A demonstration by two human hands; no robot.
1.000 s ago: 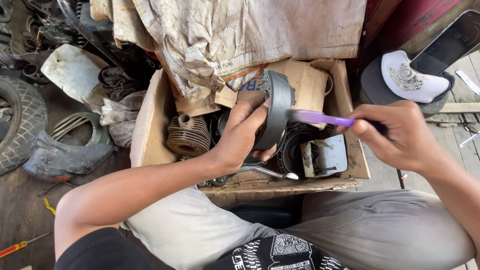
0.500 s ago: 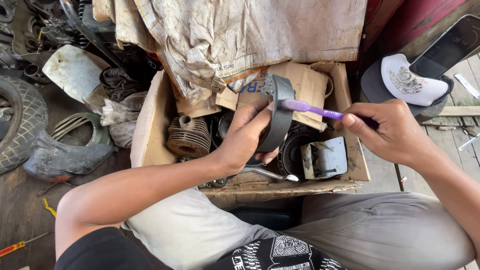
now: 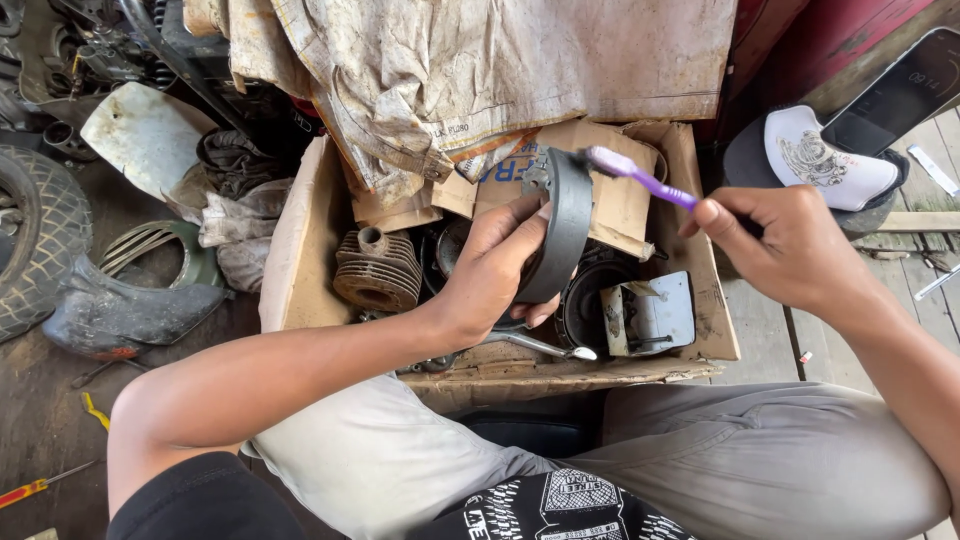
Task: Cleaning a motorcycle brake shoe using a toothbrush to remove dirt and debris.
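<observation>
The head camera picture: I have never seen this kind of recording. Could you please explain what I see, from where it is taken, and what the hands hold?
The camera sits on a person's head and looks down at their own arms and lap. The left hand grips a curved grey brake shoe. The right hand holds a purple toothbrush, with its bristles at the shoe's top end. Below them is an open cardboard box of worn engine parts, including a finned cylinder. A tyre lies at the left, a white cap at the right.

Your left hand (image 3: 495, 275) grips a dull, grimy metal brake shoe (image 3: 562, 235); your right hand (image 3: 785, 250) holds a glossy purple plastic toothbrush (image 3: 640, 178) over the worn, matt cardboard box (image 3: 300, 250).
</observation>
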